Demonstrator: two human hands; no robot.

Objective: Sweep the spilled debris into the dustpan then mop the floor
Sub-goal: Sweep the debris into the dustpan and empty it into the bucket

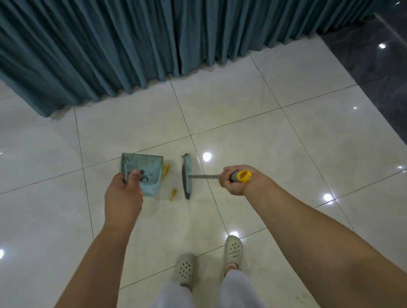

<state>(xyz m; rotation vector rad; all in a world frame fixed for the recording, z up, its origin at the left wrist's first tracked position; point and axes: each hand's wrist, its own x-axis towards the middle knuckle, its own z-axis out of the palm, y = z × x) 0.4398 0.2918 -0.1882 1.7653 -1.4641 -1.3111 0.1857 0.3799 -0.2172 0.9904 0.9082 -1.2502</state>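
Observation:
A light blue dustpan (148, 171) stands on the pale tiled floor (256, 131), its mouth facing right. My left hand (125, 194) grips its upright handle from above. A grey-blue broom (187, 176) stands on the floor just right of the pan, its head edge-on. My right hand (232, 179) grips the broom's metal shaft near its yellow-capped end. Yellow debris lies between pan and broom: one piece (166, 170) at the pan's right edge, another (173, 193) near its front corner. Dark bits lie inside the pan.
A teal curtain (143, 38) hangs down to the floor straight ahead. Dark glossy tiles (388, 76) border the floor on the right. My feet in pale perforated clogs (184, 269) stand just behind the pan and broom.

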